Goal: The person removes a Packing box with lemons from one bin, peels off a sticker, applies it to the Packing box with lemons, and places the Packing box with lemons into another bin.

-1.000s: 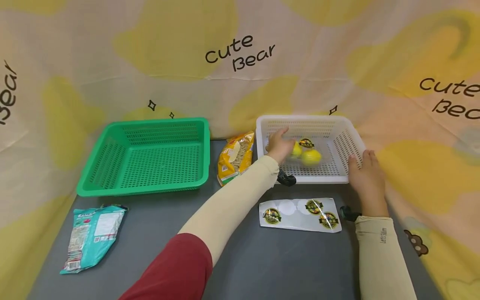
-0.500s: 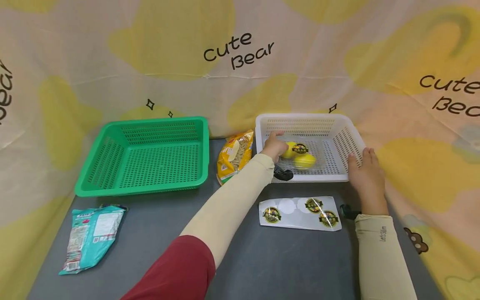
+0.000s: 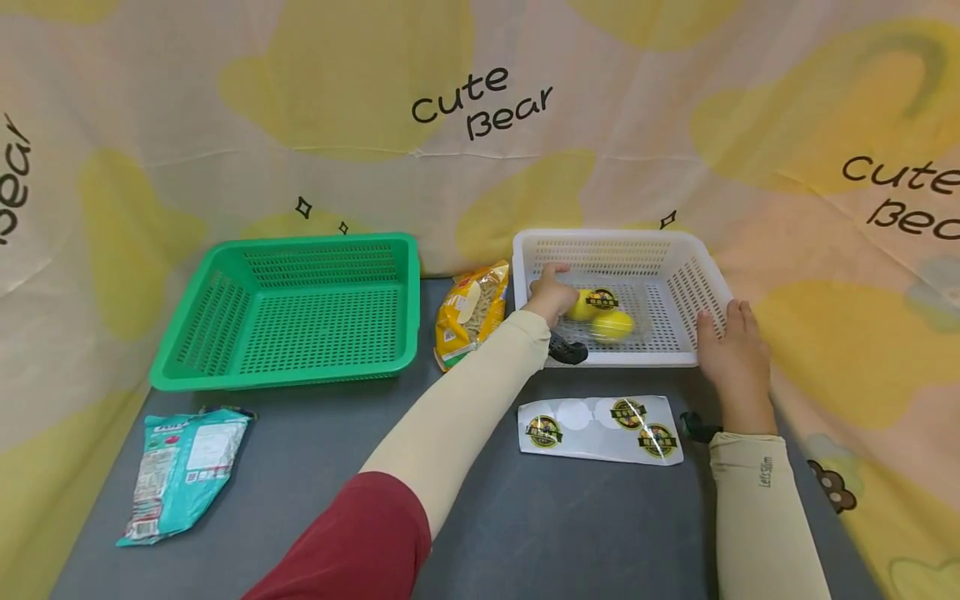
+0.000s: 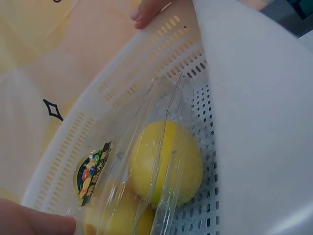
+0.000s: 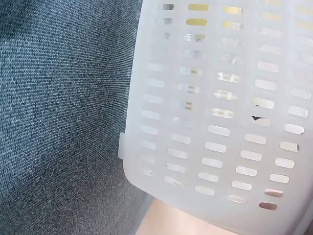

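Note:
A clear plastic fruit box (image 3: 626,310) with two round yellow fruits (image 3: 612,326) lies inside the white basket (image 3: 637,358). A dark round sticker (image 4: 92,172) is on its lid. My left hand (image 3: 551,297) reaches over the basket's near left corner and holds the box's left end. Its other fingers are hidden; one finger shows in the left wrist view by the sticker. Around the basket's near right corner, my right hand (image 3: 735,358) rests with straight fingers. Through the slots of the basket wall, the right wrist view shows bits of yellow.
In front of the basket lies a sticker sheet (image 3: 592,443). A yellow bag (image 3: 471,315) of pale food stands between the white basket and a green basket (image 3: 285,382). A teal snack bag (image 3: 187,475) lies front left. Printed cloth (image 3: 360,100) hangs behind the grey table (image 3: 570,533).
My left hand has moved slightly left and off the top of the fruit box, exposing more of it. The box shifted a little left and lower. My right hand stayed at the basket corner.

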Action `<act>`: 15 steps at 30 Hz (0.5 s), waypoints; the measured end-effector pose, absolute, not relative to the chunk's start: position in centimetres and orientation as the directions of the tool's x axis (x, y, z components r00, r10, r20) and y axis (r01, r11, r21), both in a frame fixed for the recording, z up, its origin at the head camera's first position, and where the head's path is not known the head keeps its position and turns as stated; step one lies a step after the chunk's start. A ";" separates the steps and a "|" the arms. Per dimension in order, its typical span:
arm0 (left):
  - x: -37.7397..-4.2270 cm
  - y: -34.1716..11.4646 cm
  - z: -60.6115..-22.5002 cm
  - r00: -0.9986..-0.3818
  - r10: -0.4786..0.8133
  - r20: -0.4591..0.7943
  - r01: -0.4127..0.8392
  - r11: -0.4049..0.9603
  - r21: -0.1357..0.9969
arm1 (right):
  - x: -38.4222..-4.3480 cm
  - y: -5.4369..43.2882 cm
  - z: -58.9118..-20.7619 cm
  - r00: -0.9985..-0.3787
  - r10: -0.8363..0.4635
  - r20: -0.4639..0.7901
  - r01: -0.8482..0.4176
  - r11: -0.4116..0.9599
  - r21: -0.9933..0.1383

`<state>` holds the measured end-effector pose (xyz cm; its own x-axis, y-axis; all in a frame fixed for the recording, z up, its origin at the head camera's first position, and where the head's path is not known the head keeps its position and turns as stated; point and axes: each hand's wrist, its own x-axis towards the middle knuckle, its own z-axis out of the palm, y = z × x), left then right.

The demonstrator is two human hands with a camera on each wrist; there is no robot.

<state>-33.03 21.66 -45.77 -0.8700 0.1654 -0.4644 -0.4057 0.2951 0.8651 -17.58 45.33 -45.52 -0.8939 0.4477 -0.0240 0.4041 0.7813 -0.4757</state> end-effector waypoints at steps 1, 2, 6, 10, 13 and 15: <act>-32.9 21.5 -45.6 -0.873 0.167 -0.459 -0.398 0.301 0.866 | -17.6 45.3 -45.5 -0.893 0.449 -0.026 0.406 0.780 -0.476; -32.7 21.4 -45.4 -0.876 0.171 -0.451 -0.387 0.310 0.868 | -17.7 45.3 -45.5 -0.891 0.452 -0.033 0.411 0.777 -0.477; -31.8 20.6 -44.7 -0.890 0.199 -0.410 -0.323 0.359 0.876 | -17.8 45.1 -45.5 -0.889 0.455 -0.042 0.417 0.771 -0.481; -31.1 20.0 -44.1 -0.898 0.254 -0.360 -0.257 0.361 0.896 | -17.8 45.1 -45.5 -0.893 0.450 -0.031 0.407 0.774 -0.485; -30.7 19.5 -43.8 -0.907 0.305 -0.290 -0.187 0.324 0.927 | -17.7 45.2 -45.6 -0.894 0.447 -0.022 0.400 0.777 -0.486; -30.4 19.1 -43.5 -0.918 0.335 -0.212 -0.106 0.308 0.945 | -17.7 45.3 -45.7 -0.894 0.448 -0.021 0.400 0.776 -0.488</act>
